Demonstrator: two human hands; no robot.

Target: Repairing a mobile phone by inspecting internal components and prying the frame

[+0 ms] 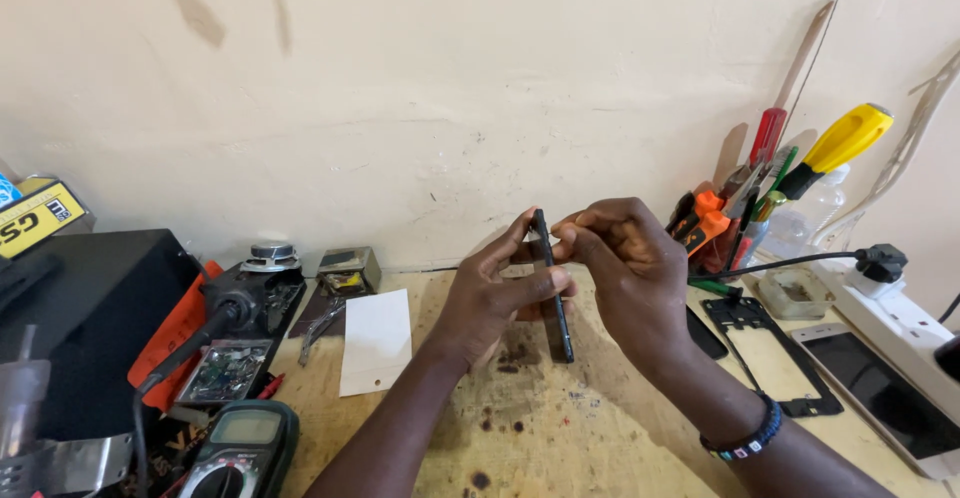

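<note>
Both hands meet over the middle of the wooden bench (560,438), holding a thin black phone (553,288) edge-on, its long side running from the fingertips down toward the wrists. The left hand (490,298) grips it from the left, thumb pressed across its near face and fingers curled behind. The right hand (620,268) is closed on its upper end, fingertips pinched together at the top edge. Just left of the left hand lies a white card (376,342), with tweezers (320,326) beside that, and further left a small circuit board (226,371) and a multimeter (240,450) near the forearm. Right of the right hand a black phone frame (770,348) lies flat, with a white phone (880,388) beyond it. Behind the right hand stands a cluster of screwdrivers (780,188) against the wall, and a black cable (790,261) runs to a plug (882,258) in a white power strip (900,328).
</note>
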